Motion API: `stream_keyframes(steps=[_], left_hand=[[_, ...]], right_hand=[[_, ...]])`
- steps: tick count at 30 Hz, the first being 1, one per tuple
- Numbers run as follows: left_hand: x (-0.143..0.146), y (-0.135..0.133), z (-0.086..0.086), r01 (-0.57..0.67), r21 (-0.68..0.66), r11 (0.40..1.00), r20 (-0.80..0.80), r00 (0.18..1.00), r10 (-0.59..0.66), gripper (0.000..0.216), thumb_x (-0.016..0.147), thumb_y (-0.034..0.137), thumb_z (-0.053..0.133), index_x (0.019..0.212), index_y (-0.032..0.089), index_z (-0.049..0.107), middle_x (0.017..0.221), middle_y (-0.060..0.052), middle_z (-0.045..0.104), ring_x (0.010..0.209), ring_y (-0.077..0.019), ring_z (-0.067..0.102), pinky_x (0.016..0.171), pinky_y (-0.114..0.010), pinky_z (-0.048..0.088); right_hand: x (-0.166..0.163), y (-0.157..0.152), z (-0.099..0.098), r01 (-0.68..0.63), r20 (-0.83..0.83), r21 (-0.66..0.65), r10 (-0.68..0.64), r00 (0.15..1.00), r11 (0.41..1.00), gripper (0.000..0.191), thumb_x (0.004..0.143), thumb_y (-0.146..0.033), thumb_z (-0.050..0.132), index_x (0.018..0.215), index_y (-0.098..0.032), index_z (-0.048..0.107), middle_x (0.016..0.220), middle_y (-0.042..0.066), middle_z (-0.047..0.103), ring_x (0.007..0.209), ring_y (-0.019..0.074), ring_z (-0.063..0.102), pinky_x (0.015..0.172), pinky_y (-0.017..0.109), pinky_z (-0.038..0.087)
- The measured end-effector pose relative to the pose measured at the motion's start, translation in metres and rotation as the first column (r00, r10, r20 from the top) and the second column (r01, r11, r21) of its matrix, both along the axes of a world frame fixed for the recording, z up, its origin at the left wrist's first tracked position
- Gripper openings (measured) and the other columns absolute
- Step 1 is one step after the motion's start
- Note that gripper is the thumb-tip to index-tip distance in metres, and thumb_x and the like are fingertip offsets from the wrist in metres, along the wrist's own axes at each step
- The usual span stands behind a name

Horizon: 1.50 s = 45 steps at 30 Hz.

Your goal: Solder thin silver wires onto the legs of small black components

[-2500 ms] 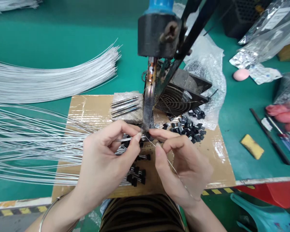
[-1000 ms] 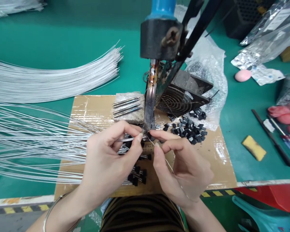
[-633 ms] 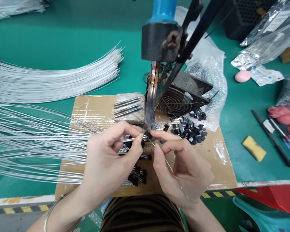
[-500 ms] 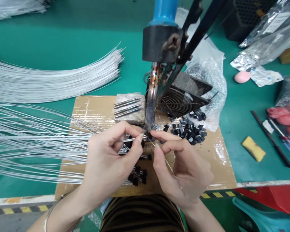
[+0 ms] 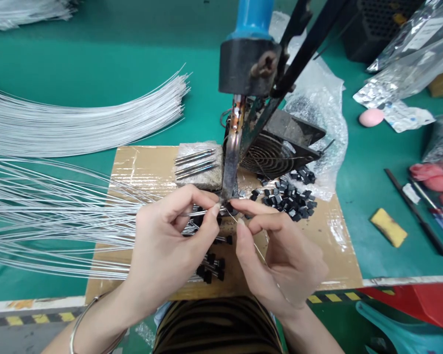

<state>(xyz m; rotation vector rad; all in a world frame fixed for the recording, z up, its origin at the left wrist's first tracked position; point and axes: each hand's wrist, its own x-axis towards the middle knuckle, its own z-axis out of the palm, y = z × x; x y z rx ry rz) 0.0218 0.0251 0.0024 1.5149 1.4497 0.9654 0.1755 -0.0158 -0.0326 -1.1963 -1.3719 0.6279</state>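
Note:
A soldering iron (image 5: 231, 169) with a blue handle hangs in a black stand, tip down, between my hands. My left hand (image 5: 170, 246) pinches a thin grey-white wire (image 5: 196, 214) between thumb and index finger, its end right by the iron's tip. From the other side, my right hand (image 5: 280, 250) holds a thin strand of solder wire (image 5: 259, 252) that runs across the palm up to the tip. A small black connector (image 5: 230, 208) sits at the meeting point, partly hidden by fingertips. Wires with black ends (image 5: 210, 270) lie below my left hand.
Cardboard (image 5: 332, 250) covers the work spot. Loose black connectors (image 5: 290, 196) lie right of the iron, before a black fan (image 5: 276, 152). A large wire bundle (image 5: 96, 125) spreads left. Spare iron tips (image 5: 195, 163) rest on a pad. A yellow sponge (image 5: 388, 227) is at right.
Both hands keep the same grip at the iron's tip. The whole view has shifted very slightly; nothing else has visibly moved.

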Motion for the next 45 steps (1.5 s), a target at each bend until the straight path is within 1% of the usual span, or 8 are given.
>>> stream_keyframes(steps=[5, 10, 13, 21, 27, 35, 45], left_hand=[[0.001, -0.0008, -0.0012, 0.002, -0.009, 1.0, -0.011, 1.0, -0.002, 0.009, 0.086, 0.015, 0.073, 0.08, 0.021, 0.072, 0.084, 0.001, 0.079, 0.069, -0.0128, 0.072, 0.053, -0.02, 0.05], [0.0006, -0.0004, -0.0003, 0.001, -0.01, 1.0, 0.019, 1.0, -0.001, 0.01, 0.086, 0.014, 0.073, 0.08, 0.021, 0.071, 0.086, 0.001, 0.079, 0.071, -0.0133, 0.073, 0.055, -0.021, 0.05], [0.0, -0.0004, 0.0007, -0.001, -0.011, 1.0, 0.009, 1.0, 0.001, 0.01, 0.085, 0.014, 0.073, 0.079, 0.021, 0.071, 0.084, 0.001, 0.079, 0.069, -0.0134, 0.072, 0.054, -0.021, 0.051], [-0.0001, -0.0025, -0.0004, 0.0, -0.006, 1.0, 0.014, 1.0, 0.0, 0.01, 0.086, 0.014, 0.074, 0.08, 0.021, 0.071, 0.084, 0.002, 0.078, 0.068, -0.0125, 0.071, 0.053, -0.02, 0.049], [0.0001, -0.0014, 0.0006, -0.001, -0.002, 1.0, -0.01, 1.0, 0.001, 0.01, 0.086, 0.014, 0.073, 0.079, 0.021, 0.071, 0.083, 0.002, 0.079, 0.066, -0.0111, 0.069, 0.051, -0.019, 0.046], [-0.0004, 0.0, -0.0013, 0.014, -0.007, 1.0, 0.001, 1.0, -0.014, 0.009, 0.086, 0.014, 0.073, 0.081, 0.021, 0.072, 0.084, 0.002, 0.079, 0.068, -0.0117, 0.07, 0.055, -0.021, 0.049], [-0.001, -0.0015, -0.002, 0.009, 0.004, 1.0, -0.004, 1.0, -0.009, 0.008, 0.086, 0.015, 0.073, 0.08, 0.022, 0.072, 0.085, 0.002, 0.079, 0.07, -0.0128, 0.073, 0.054, -0.02, 0.05]], right_hand=[[0.0001, -0.0004, -0.0013, -0.001, 0.016, -0.01, 0.001, 1.0, 1.0, 0.024, 0.09, -0.001, 0.069, 0.097, -0.024, 0.065, 0.11, 0.008, 0.082, 0.105, 0.0239, 0.081, 0.091, 0.039, 0.067], [-0.0007, -0.0008, 0.0002, 0.011, 0.012, 0.0, -0.011, 1.0, 1.0, 0.026, 0.088, 0.0, 0.07, 0.097, -0.023, 0.066, 0.109, 0.007, 0.082, 0.103, 0.0229, 0.081, 0.09, 0.037, 0.067], [-0.0004, -0.0008, 0.0006, 0.013, 0.017, 0.004, -0.013, 1.0, 1.0, 0.026, 0.087, 0.0, 0.071, 0.097, -0.023, 0.066, 0.11, 0.007, 0.082, 0.102, 0.023, 0.082, 0.089, 0.037, 0.067], [-0.0008, 0.0003, 0.0002, 0.018, 0.026, 0.004, -0.018, 1.0, 1.0, 0.024, 0.089, -0.002, 0.071, 0.097, -0.024, 0.066, 0.107, 0.007, 0.083, 0.101, 0.0235, 0.082, 0.089, 0.038, 0.068], [-0.001, 0.0002, 0.0014, 0.014, 0.019, 0.012, -0.014, 1.0, 1.0, 0.024, 0.089, 0.0, 0.07, 0.097, -0.023, 0.066, 0.107, 0.007, 0.083, 0.103, 0.0237, 0.082, 0.09, 0.037, 0.068], [-0.0009, 0.0014, -0.0015, 0.01, 0.008, 0.012, -0.01, 1.0, 1.0, 0.026, 0.086, 0.002, 0.071, 0.096, -0.022, 0.068, 0.106, 0.006, 0.082, 0.102, 0.0229, 0.082, 0.09, 0.035, 0.067], [-0.0014, 0.0008, 0.0014, 0.02, 0.027, 0.015, -0.021, 0.999, 1.0, 0.024, 0.087, 0.001, 0.071, 0.096, -0.021, 0.068, 0.108, 0.007, 0.083, 0.1, 0.021, 0.082, 0.089, 0.032, 0.067]])
